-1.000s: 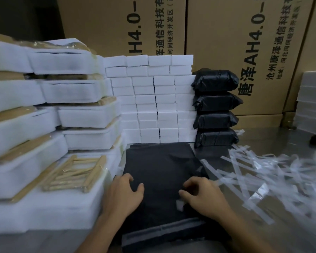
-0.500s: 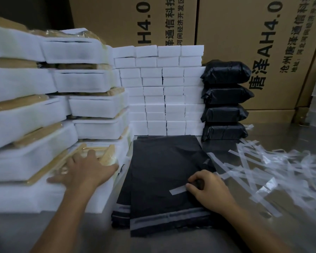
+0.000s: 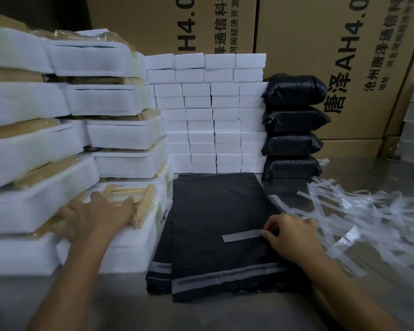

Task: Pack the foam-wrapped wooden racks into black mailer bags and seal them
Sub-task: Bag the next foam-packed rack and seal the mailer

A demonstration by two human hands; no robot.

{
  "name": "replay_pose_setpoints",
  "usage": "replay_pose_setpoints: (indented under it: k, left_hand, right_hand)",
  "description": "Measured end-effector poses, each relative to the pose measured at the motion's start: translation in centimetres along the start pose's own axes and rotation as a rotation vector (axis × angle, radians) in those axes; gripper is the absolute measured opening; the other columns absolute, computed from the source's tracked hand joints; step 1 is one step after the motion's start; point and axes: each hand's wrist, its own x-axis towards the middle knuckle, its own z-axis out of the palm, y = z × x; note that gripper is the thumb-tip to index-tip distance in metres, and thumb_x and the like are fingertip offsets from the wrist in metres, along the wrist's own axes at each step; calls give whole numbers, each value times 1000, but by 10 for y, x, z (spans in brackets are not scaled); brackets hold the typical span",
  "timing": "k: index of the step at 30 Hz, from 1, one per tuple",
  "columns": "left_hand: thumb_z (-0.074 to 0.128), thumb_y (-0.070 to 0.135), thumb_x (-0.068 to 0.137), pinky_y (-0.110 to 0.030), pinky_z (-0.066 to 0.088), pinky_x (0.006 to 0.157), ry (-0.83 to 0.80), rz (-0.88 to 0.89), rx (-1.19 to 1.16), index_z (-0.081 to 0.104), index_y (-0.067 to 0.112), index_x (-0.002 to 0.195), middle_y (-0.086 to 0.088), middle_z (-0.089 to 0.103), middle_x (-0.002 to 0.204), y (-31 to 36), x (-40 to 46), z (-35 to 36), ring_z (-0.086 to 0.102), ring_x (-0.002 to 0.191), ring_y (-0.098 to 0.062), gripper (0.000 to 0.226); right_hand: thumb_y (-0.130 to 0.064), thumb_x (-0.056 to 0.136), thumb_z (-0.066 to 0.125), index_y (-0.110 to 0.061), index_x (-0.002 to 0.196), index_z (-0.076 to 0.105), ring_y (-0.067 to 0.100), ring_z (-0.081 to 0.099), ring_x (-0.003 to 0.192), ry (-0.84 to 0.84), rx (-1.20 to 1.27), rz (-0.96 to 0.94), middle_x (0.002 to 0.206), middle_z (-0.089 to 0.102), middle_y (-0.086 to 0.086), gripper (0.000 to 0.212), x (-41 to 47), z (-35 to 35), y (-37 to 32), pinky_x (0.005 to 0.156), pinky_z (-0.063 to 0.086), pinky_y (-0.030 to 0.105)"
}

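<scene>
Left hand (image 3: pixel 93 217) flat, fingers spread, on wrapped wooden rack (image 3: pixel 139 201) atop foam stack; right hand (image 3: pixel 292 232) pinching peeled strip (image 3: pixel 242 236) over flat black mailer bags (image 3: pixel 213 223) on table

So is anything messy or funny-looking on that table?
Yes: a heap of clear peel-off strips lies scattered loosely on the table right of the black mailer bags. The foam-wrapped racks on the left are stacked a bit crooked.
</scene>
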Motion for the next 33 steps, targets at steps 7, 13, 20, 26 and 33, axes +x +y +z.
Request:
replay_pose_setpoints:
  k: [7, 13, 20, 26, 33]
  left_hand:
    - [73, 84, 42, -40, 41, 93, -234, -19, -317, 42, 22, 145, -13, 51, 141, -22, 6, -16, 54, 112, -32, 125]
    - [86, 61, 24, -33, 45, 63, -413, -113, -533, 58, 18, 96, -6, 61, 84, -27, 7, -24, 61, 77, -26, 88]
    - [89, 29, 31, -31, 51, 61, -434, -96, -813, 57, 16, 89, -5, 72, 69, -26, 11, -29, 67, 72, -25, 68]
    - [93, 27, 54, -29, 50, 66, -101, -49, -1029, 66, 8, 98, -6, 72, 95, -8, 14, -36, 65, 74, -16, 56]
    - [91, 31, 60, -45, 56, 87, -226, -15, -1272, 65, 9, 117, -6, 74, 103, 37, -12, -34, 71, 93, -25, 67]
  right_hand:
    - [-71, 91, 46, -46, 131, 58, 24, 38, 137, -88, 69, 237, 146, 47, -11, 49, 7, -2, 36, 110, 25, 55]
    - [-64, 94, 44, -43, 130, 60, 23, 42, 133, -22, 33, 243, 144, 50, -8, 45, 6, 4, 28, 107, 30, 52]
    - [-57, 96, 47, -35, 132, 60, 24, 40, 134, -19, 69, 274, 144, 48, -4, 44, 4, 4, 22, 109, 29, 50]
    - [-55, 95, 52, -32, 129, 62, 24, 40, 133, -22, 90, 297, 143, 49, -2, 42, 2, 1, 17, 109, 30, 50]
    - [-60, 89, 57, -29, 100, 73, 22, 46, 126, -12, 29, 252, 118, 62, -3, 37, -6, -9, -3, 107, 31, 49]
